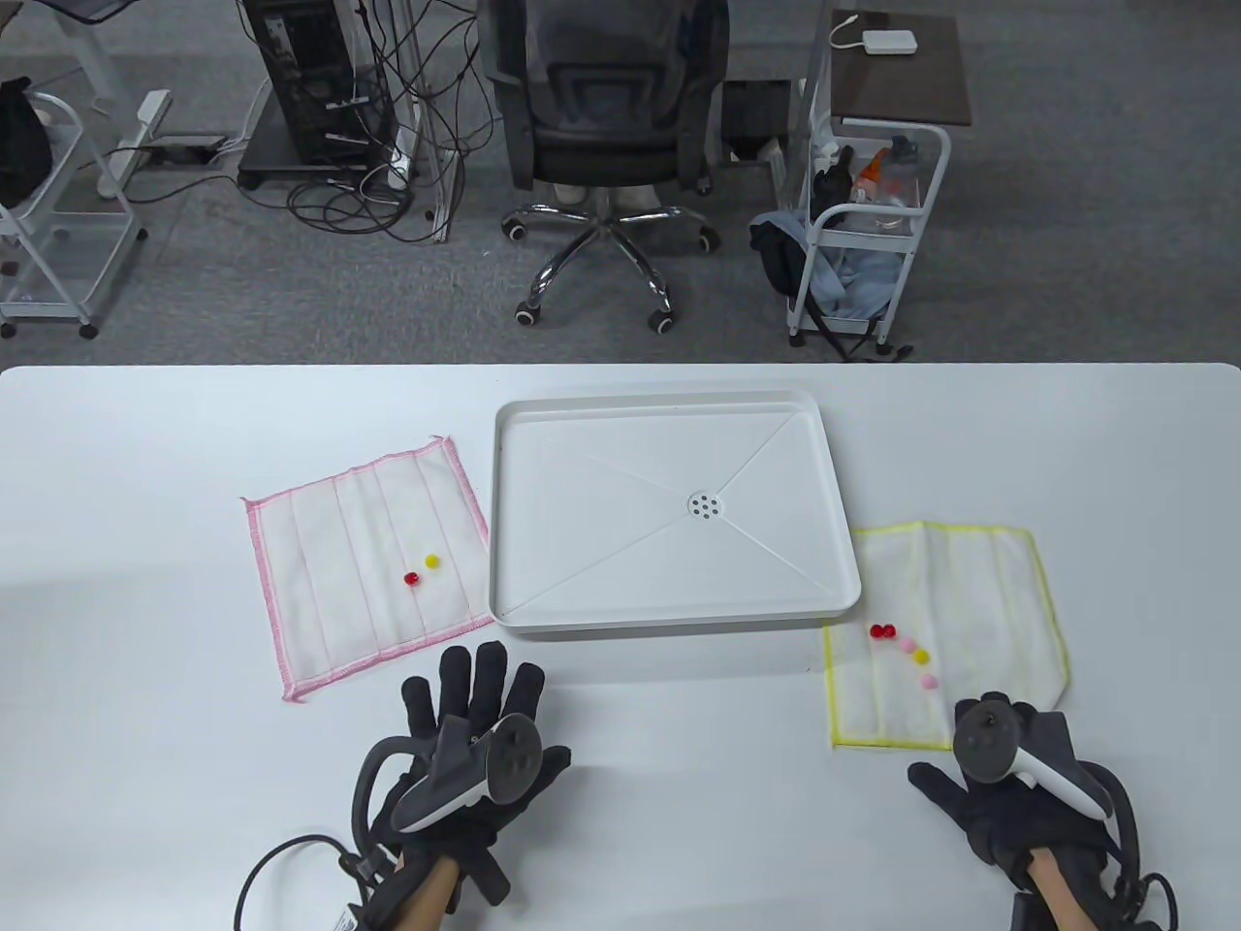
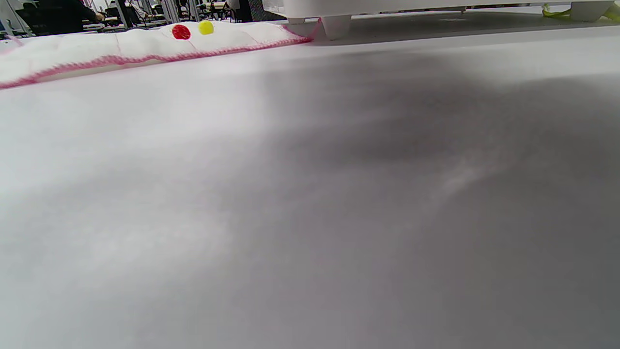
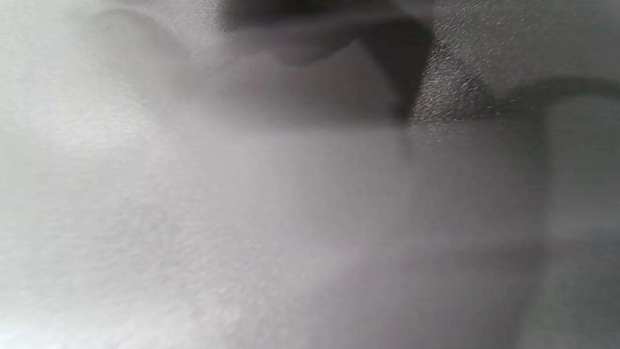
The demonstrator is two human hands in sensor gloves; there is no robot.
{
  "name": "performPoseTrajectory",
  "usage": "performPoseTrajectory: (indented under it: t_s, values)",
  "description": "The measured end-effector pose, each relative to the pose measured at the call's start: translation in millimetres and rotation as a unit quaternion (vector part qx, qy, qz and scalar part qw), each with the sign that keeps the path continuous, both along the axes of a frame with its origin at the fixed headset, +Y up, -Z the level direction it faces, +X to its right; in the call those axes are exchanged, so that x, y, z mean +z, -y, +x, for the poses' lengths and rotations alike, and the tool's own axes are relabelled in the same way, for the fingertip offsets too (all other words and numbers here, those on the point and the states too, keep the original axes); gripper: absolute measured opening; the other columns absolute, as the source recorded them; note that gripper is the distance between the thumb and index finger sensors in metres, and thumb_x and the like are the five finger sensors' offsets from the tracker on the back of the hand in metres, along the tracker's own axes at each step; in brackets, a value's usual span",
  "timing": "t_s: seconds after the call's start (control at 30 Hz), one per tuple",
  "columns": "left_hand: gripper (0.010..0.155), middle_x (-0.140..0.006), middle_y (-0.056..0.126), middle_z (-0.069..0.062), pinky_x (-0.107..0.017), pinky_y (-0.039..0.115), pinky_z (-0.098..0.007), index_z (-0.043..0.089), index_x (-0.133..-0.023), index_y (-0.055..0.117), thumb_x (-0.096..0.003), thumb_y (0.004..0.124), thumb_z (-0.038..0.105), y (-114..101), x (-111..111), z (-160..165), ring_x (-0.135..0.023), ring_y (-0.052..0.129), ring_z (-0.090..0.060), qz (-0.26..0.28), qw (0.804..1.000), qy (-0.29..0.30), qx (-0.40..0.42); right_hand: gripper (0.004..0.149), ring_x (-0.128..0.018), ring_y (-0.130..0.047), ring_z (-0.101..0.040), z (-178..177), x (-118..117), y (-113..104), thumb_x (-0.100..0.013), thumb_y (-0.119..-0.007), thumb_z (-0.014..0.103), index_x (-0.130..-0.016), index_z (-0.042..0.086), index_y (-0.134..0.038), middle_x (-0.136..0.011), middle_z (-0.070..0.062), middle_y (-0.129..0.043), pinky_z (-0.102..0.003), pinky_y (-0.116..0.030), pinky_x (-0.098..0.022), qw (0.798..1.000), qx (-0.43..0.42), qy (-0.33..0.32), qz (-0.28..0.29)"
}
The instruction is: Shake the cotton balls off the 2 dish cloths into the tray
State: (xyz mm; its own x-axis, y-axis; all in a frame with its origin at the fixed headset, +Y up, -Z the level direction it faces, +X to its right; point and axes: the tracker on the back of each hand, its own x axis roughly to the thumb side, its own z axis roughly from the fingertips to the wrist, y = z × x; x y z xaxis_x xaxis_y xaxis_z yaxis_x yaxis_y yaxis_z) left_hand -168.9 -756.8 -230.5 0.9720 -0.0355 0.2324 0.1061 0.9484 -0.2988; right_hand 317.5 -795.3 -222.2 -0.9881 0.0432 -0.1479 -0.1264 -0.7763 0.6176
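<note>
Nothing has gone into the tray (image 1: 543, 621) yet: its white floor shows only the little drain in the middle, not one ball. The pink-edged cloth (image 1: 320, 543) lies flat on the desk (image 1: 145, 465) just left of the tray, one corner reaching the tray's near-left foot in the left wrist view, and it carries a red ball (image 1: 411, 579) and a yellow ball (image 1: 432, 561) side by side. The yellow-edged cloth (image 1: 979, 601) lies on the right, its inner edge apparently tucked under the tray's near-right corner, with a string of balls (image 1: 906, 647) on it, red, pink and yellow. The left hand (image 1: 465, 737) rests flat on the desk just below the pink cloth, fingers straight and spread, grip empty. The right hand (image 1: 1008, 786) sits at the near edge of the yellow cloth; its fingers are hidden under the tracker and its wrist view is a grey blur, so whether that grip has hold of the hem I cannot tell. By my reading both cloths are yet to be lifted and shaken, so the whole job is ahead.
</note>
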Motion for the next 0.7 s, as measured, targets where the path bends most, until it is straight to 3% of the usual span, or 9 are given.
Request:
performPoseTrajectory:
  t_s: [0.7]
  values:
    - [0.080,-0.116,-0.011,-0.008,-0.070,0.009,-0.066,0.036,-0.112,-0.001,-0.0501,0.032,0.076,1,0,0,-0.101,-0.009,-0.040,0.000,1.000,0.001,0.001,0.087,-0.096,0.008,-0.035,-20,10,-11,-0.046,-0.043,0.068,-0.106,0.016,-0.008,-0.110,-0.009,0.006,-0.055,-0.014,-0.073,0.999,0.018,-0.039,-0.003]
